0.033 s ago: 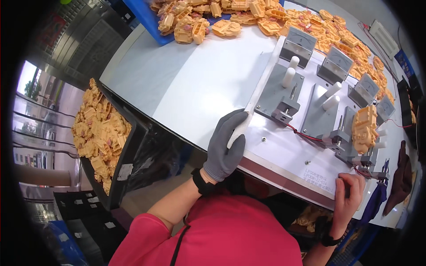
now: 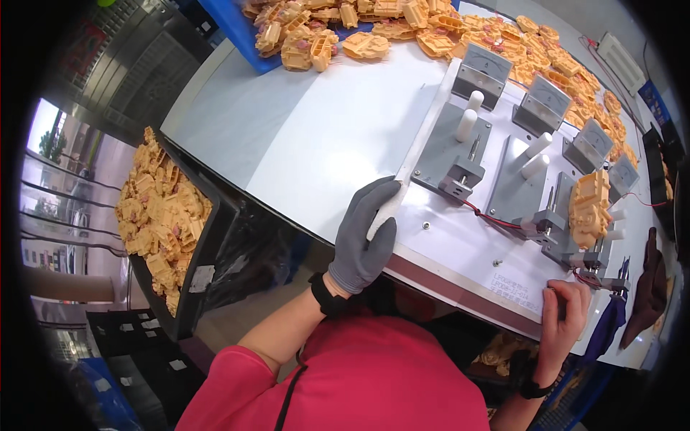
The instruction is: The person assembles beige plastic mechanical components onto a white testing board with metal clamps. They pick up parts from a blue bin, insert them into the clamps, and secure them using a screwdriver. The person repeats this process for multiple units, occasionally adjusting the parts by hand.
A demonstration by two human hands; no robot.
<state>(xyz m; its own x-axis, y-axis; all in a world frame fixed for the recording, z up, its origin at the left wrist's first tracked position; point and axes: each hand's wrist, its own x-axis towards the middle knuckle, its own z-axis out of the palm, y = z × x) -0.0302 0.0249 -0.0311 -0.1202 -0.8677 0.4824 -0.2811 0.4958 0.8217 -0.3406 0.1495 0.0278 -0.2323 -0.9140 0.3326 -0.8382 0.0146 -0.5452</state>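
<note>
A: We've got the left hand (image 2: 364,241), grey-gloved, fingers curled over the near-left edge of the white fixture plate (image 2: 460,248). Looks like a steadying grip, so the plate doesn't slide on the bench (image 2: 302,136).

B: And the right hand (image 2: 564,316)? Bare, at the plate's near-right edge, fingers bent down onto it beside the printed label. We can't tell if it pinches anything (too small).

A: Agreed. The plate sits at the bench's near edge, angled, with grey test stations (image 2: 460,154) in a row, each with a panel meter (image 2: 480,75) behind, so the dials face us.

B: One orange moulded part (image 2: 591,205) is seated on a right-hand station. Loose ones are heaped along the far side (image 2: 402,25), within reach.

A: More in the black bin (image 2: 208,251) at left, below bench level.
</note>
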